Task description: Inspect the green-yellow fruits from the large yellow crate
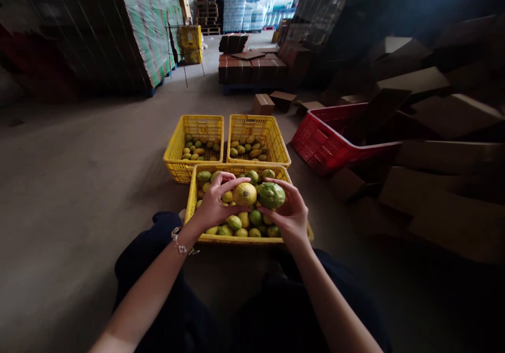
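Note:
My left hand (218, 200) is closed round a yellow fruit (244, 194). Beside it, my right hand (292, 213) grips a bumpy green fruit (271, 195). Both fruits are held side by side above the near yellow crate (244, 240), which contains several green and yellow fruits (234, 222). Behind that crate stand two more yellow crates, the back left one (169, 155) and the back right one (284, 155), each with several yellowish and green fruits on its bottom.
A red crate (321, 145) stands to the right, next to a heap of cardboard boxes (430, 184). Farther off are a small carton (263, 104), stacked brown boxes (252, 70) on a pallet and a tall wrapped stack (152, 27). My knees flank the near crate.

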Available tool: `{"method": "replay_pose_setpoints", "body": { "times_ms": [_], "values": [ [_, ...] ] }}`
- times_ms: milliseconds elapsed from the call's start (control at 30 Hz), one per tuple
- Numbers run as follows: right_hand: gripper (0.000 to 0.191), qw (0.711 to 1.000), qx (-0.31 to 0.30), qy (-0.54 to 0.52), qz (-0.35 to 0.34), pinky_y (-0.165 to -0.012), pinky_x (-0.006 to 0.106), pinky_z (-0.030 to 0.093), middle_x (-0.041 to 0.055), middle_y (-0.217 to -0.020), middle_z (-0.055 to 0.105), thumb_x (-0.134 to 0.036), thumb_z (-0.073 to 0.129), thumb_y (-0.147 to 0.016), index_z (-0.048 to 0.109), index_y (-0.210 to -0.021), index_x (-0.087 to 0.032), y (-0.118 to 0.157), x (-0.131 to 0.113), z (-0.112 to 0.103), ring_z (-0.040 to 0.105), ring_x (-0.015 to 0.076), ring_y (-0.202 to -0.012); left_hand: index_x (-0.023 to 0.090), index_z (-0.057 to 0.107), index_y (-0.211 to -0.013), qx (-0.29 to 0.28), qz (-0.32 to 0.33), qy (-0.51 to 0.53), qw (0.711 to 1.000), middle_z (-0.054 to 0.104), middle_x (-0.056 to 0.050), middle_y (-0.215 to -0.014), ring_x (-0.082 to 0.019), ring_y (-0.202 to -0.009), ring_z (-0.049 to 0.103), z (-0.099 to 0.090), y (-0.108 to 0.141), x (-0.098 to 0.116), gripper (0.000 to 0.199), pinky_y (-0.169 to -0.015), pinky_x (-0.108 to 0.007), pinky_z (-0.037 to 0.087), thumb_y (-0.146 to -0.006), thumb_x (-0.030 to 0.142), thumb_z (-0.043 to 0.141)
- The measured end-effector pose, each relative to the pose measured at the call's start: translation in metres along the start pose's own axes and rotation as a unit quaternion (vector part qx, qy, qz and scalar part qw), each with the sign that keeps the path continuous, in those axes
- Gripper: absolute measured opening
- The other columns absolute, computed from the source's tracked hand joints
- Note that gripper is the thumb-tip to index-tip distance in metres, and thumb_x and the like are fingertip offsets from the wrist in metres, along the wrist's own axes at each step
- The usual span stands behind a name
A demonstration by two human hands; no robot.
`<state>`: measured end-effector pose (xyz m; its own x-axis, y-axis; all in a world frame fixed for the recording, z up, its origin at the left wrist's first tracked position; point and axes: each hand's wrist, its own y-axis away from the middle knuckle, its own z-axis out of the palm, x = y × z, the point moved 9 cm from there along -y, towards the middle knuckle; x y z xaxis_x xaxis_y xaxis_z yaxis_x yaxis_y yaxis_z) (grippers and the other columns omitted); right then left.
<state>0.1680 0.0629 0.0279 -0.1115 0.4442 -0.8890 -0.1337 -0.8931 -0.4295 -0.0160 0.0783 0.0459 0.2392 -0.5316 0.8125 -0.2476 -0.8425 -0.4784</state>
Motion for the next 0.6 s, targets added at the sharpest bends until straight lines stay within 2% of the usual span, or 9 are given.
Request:
{"method": "replay_pose_setpoints", "body": {
  "times_ms": [100,167,267,367,467,600],
  "values": [
    [0.063,0.999,-0.002,-0.015,0.039,-0.097,0.039,0.054,0.0036,-0.120,0.072,-0.022,0.091,-0.059,0.064,-0.115,-0.030,0.001,0.005,0.001,0.067,0.0254,-0.112,0.028,0.069,-0.120,-0.008,-0.034,0.045,0.998,0.058,-0.005,-0.111,-0.022,-0.107,0.058,0.002,-0.001,-0.005,0.061,-0.099,-0.039,0.048,-0.063,0.038,0.089],
    [0.064,0.996,0.000,-0.030,0.078,-0.095,0.039,0.055,0.0034,-0.115,0.073,-0.025,0.090,-0.060,0.060,-0.117,-0.030,0.003,0.010,0.000,0.069,0.0251,-0.107,0.024,0.066,-0.117,0.007,-0.069,0.100,0.993,0.061,-0.006,-0.112,-0.022,-0.106,0.060,0.000,-0.002,-0.012,0.064,-0.098,-0.036,0.048,-0.060,0.038,0.091],
    [0.056,0.992,0.000,-0.037,0.123,-0.084,0.037,0.058,0.0010,-0.099,0.076,-0.031,0.089,-0.063,0.057,-0.109,-0.030,0.007,0.018,-0.001,0.073,0.0225,-0.090,0.021,0.062,-0.105,0.022,-0.142,0.189,0.971,0.067,-0.006,-0.106,-0.021,-0.101,0.063,-0.002,-0.004,-0.025,0.061,-0.095,-0.034,0.049,-0.055,0.036,0.093],
    [0.047,0.987,-0.020,-0.041,0.151,-0.078,0.035,0.058,0.0009,-0.093,0.076,-0.038,0.088,-0.064,0.058,-0.099,-0.029,0.009,0.024,0.002,0.072,0.0219,-0.085,0.019,0.062,-0.098,0.001,-0.216,0.257,0.942,0.071,-0.006,-0.097,-0.021,-0.096,0.066,0.004,-0.002,-0.037,0.057,-0.090,-0.033,0.051,-0.053,0.034,0.093],
    [0.040,0.985,-0.021,-0.054,0.162,-0.078,0.035,0.058,0.0011,-0.093,0.075,-0.043,0.085,-0.067,0.062,-0.095,-0.027,0.008,0.029,0.003,0.071,0.0221,-0.087,0.016,0.067,-0.100,0.006,-0.255,0.298,0.920,0.073,-0.008,-0.100,-0.022,-0.095,0.067,0.005,0.000,-0.043,0.055,-0.088,-0.032,0.051,-0.056,0.037,0.092],
    [0.043,0.975,0.004,-0.090,0.203,-0.077,0.033,0.057,0.0003,-0.092,0.075,-0.043,0.086,-0.064,0.067,-0.098,-0.026,0.009,0.039,0.001,0.070,0.0218,-0.086,0.013,0.072,-0.103,0.010,-0.289,0.339,0.895,0.073,-0.011,-0.107,-0.024,-0.100,0.068,0.009,0.004,-0.047,0.052,-0.090,-0.033,0.050,-0.063,0.042,0.087]
  ]
}}
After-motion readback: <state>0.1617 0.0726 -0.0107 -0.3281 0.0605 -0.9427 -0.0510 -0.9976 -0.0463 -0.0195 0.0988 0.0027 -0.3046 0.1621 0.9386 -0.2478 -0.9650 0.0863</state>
